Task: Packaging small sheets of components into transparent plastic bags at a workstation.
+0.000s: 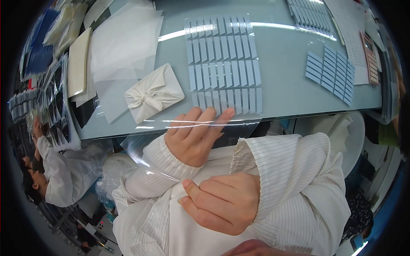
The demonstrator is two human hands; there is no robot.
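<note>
My left hand (194, 136) rests at the table's near edge with its fingers stretched forward, by the lower end of a sheet of pale blue strips (224, 55). A clear plastic film (143, 149) lies across that hand, its glare crossing the fingers. Close to my body, my right hand (224, 202) pinches a corner of the film between thumb and fingers. How far the film reaches over the strips is hard to make out. A white cloth-wrapped pad with a knot (147, 100) sits just left of the sheet.
Thin white sheets (124, 42) and a cream-coloured stack (80, 62) lie at the left of the table (282, 81). More blue strips (331, 74) and a paper (350, 34) are at the right. A co-worker (64, 175) is at the left; a white bin (350, 136) stands below the right edge.
</note>
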